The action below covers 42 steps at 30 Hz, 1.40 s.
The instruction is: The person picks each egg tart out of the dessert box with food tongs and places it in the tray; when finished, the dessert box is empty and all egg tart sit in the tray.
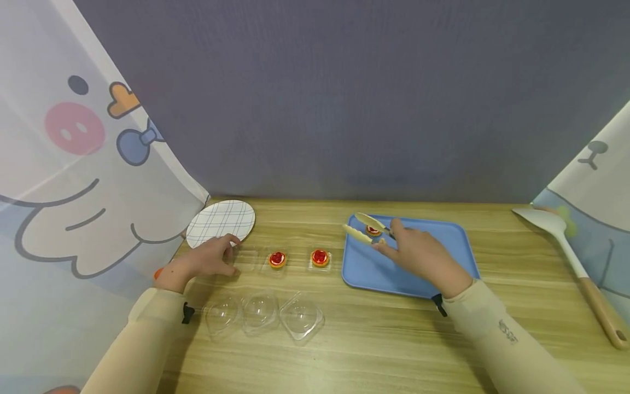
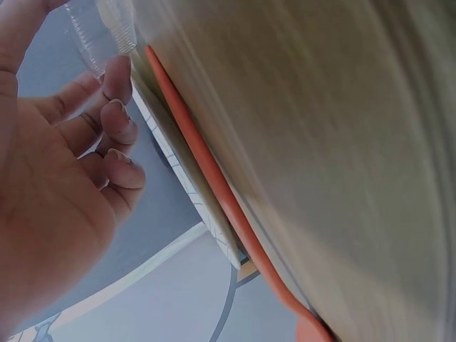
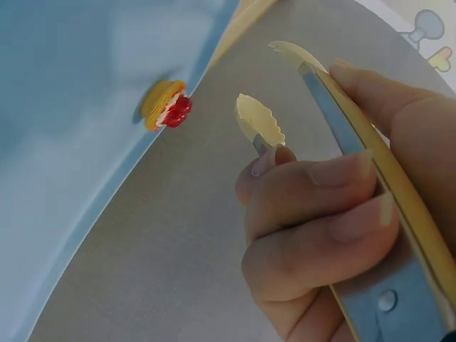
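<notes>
My right hand (image 1: 418, 251) grips metal tongs (image 3: 356, 142) with cream tips. The tips are spread over the left part of the blue tray (image 1: 394, 279), by a small red-topped tart (image 3: 165, 105) that stands apart from them. At the left, my left hand (image 1: 209, 258) has thumb and curled fingers at the near end of a clear plastic container base (image 1: 248, 259), holding it at the edge. To its right, two similar tarts, one (image 1: 277, 260) and another (image 1: 320, 258), sit in clear bases.
Several clear domed lids, such as one (image 1: 301, 316), lie in a row in front. A checked plate (image 1: 223, 220) sits at the back left, with an orange-handled utensil (image 2: 214, 171) beside it. A white spatula with a wooden handle (image 1: 600, 312) lies at the right.
</notes>
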Each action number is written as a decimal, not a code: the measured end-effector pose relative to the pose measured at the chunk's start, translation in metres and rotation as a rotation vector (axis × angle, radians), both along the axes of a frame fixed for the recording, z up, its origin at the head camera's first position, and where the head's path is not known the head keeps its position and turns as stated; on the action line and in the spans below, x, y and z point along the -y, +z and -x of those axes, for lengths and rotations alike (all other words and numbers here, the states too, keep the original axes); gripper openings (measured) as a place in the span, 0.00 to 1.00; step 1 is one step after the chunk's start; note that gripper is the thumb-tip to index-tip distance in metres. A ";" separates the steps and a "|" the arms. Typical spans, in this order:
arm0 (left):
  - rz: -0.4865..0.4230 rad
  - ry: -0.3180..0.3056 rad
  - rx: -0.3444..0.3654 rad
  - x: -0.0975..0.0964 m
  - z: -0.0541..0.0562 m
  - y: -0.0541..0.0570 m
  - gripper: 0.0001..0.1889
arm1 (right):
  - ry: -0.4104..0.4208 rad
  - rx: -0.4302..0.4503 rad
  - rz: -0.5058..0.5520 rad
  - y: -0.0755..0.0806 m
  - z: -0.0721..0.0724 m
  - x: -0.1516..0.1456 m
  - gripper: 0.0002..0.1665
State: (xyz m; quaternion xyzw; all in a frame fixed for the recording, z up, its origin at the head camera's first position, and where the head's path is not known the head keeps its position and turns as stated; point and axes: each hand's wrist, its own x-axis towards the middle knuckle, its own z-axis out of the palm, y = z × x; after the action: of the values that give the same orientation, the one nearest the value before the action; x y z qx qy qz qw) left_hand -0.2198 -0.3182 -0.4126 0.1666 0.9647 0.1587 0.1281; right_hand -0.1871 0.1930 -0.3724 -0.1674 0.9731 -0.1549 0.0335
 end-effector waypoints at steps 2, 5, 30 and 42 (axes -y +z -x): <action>0.009 -0.008 -0.003 0.001 0.000 0.001 0.44 | 0.007 -0.015 0.003 0.001 -0.003 0.001 0.32; 0.015 -0.011 0.002 0.002 0.000 0.002 0.46 | 0.016 -0.034 0.006 0.002 -0.006 0.003 0.31; -0.148 -0.037 -0.026 -0.034 -0.021 0.032 0.52 | 0.050 -0.032 0.079 0.013 -0.014 0.016 0.33; -0.058 0.015 0.039 -0.074 -0.026 0.034 0.48 | 0.086 -0.030 0.070 0.015 -0.016 0.033 0.33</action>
State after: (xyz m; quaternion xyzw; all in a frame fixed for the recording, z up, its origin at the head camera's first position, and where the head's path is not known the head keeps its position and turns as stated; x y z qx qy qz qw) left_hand -0.1935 -0.2438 -0.3783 0.1598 0.9583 0.1906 0.1407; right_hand -0.1713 0.1600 -0.3575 -0.2123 0.9594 -0.1847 0.0194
